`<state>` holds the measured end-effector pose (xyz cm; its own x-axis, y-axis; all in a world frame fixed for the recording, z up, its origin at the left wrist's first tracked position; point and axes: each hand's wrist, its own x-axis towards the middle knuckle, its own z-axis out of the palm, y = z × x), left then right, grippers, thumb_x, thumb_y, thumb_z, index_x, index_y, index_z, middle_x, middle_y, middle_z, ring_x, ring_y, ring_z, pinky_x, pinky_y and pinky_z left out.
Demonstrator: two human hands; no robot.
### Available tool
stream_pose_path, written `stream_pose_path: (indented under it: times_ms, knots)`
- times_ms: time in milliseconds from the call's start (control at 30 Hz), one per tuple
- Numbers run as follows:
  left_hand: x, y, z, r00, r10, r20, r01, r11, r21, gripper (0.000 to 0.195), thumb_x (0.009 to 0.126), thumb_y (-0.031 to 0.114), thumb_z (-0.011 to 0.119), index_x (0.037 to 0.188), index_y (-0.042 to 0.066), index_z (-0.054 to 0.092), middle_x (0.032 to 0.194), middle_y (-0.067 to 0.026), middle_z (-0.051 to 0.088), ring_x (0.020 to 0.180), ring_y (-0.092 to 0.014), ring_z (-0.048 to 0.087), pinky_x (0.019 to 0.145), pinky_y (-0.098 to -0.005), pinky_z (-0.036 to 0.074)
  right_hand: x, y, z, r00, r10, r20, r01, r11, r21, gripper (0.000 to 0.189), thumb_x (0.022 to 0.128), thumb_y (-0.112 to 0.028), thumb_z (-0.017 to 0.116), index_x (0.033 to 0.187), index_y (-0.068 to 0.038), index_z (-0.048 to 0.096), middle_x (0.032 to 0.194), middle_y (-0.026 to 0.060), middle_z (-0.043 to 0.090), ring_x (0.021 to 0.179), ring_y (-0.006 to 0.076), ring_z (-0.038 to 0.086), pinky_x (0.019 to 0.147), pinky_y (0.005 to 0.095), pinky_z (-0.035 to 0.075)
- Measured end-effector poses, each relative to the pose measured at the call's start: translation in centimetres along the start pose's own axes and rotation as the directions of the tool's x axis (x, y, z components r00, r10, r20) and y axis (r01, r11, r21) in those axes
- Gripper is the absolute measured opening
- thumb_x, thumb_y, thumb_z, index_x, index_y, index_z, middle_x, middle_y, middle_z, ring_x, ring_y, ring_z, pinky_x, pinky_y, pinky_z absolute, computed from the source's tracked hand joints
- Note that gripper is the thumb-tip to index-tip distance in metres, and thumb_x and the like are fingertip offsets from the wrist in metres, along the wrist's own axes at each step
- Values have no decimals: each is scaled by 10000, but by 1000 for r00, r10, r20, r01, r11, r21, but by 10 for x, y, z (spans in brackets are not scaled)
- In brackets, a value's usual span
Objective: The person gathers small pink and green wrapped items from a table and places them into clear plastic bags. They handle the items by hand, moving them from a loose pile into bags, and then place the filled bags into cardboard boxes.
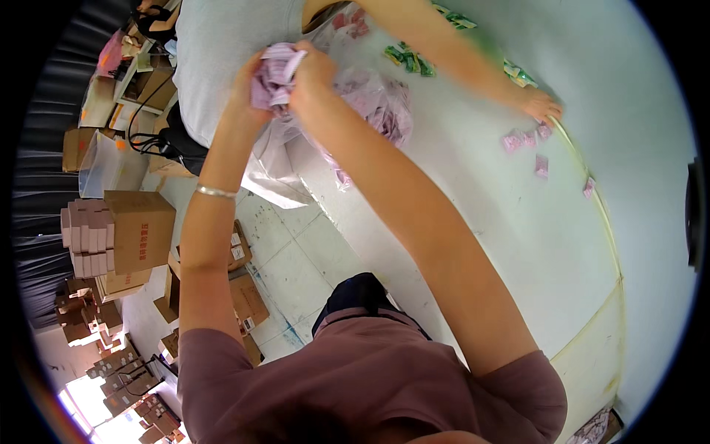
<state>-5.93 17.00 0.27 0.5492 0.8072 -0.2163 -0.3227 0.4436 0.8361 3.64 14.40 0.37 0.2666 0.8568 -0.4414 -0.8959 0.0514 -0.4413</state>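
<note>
Between both hands, raised in front of me at the top of the view, is a bunch of pink-and-white striped small packets [274,75]. My left hand [252,89] wraps its left side and supports it from below. On the other side, my right hand [313,75] grips the bunch with bent fingers. Just right of my hands, a clear plastic bag [396,100] with many pink packets in it rests on the white table [455,238]. How many packets I hold is hidden by folds and fingers.
Beside me a co-worker in a pale shirt [233,50] stretches a blurred arm to the table's far edge, the hand [541,104] near loose pink packets [520,140]. Green packets [410,58] lie farther back. Cardboard boxes [141,230] stand on the floor at left.
</note>
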Motion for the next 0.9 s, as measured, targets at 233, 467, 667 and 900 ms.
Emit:
stream_pose_path:
  times_ms: [233,467,667,900]
  knots:
    - [31,-76,41,836,-421,-353,325,897,-300,489,850,407,252,1116,52,457,1088,-108,505,1002,-283,477,800,-570,317,73,-10,-110,983,147,-108,-162,976,-147,266,729,-273,510,740,-10,549,721,93,551,566,184,523,485,343,408]
    - [57,-72,57,785,-396,-476,374,916,-146,612,856,430,246,1299,11,192,1339,-143,247,1232,-336,219,916,-623,50,15,-60,-79,976,-69,-205,-58,829,-557,551,811,-477,365,1030,11,495,1039,102,519,918,212,501,756,302,398]
    - [37,-58,51,831,-347,-435,357,932,-63,648,841,423,337,1320,43,124,1366,-154,147,1256,-329,139,932,-605,67,16,-91,-114,960,125,249,272,-231,-934,839,732,-682,306,1295,-64,250,1250,206,365,1161,308,363,920,465,283]
    - [-16,-27,70,955,-209,-210,278,391,877,555,821,391,446,1237,39,342,1290,-160,328,1188,-321,295,978,-427,212,-83,-122,-89,796,280,537,488,-822,-294,561,731,-552,458,820,-19,609,789,157,590,784,276,541,759,366,359]
